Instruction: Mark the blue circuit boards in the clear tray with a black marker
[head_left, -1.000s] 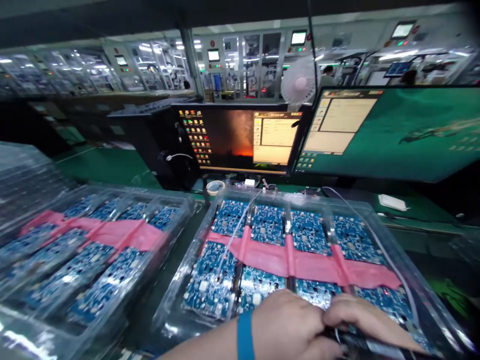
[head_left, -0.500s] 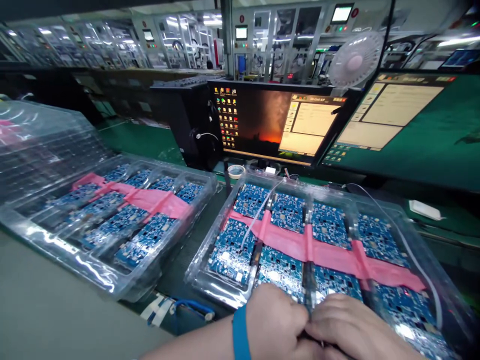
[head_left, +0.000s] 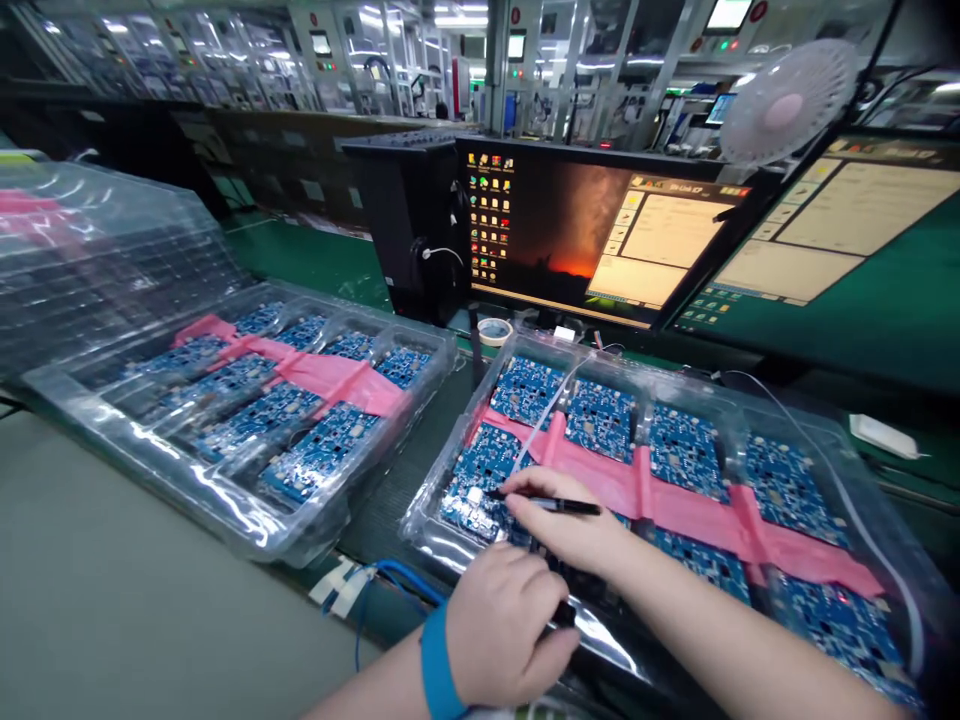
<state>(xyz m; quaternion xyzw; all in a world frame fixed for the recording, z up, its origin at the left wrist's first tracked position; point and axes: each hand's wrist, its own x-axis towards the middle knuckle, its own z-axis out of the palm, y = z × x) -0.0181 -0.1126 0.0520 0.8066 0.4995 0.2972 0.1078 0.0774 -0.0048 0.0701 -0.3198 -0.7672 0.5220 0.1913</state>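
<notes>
Factory bench (head_left: 150, 580): our right hand (head_left: 570, 525) pinches a pen (head_left: 562, 507) lying crosswise, tip left over a circuit board (head_left: 472, 500); whether our left hand (head_left: 502, 625) grips anything is unclear.

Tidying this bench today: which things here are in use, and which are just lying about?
In use:
right hand with black pen
left hand
circuit boards in clear tray

Lying about:
second tray
tape roll
blue cable
fan
</notes>
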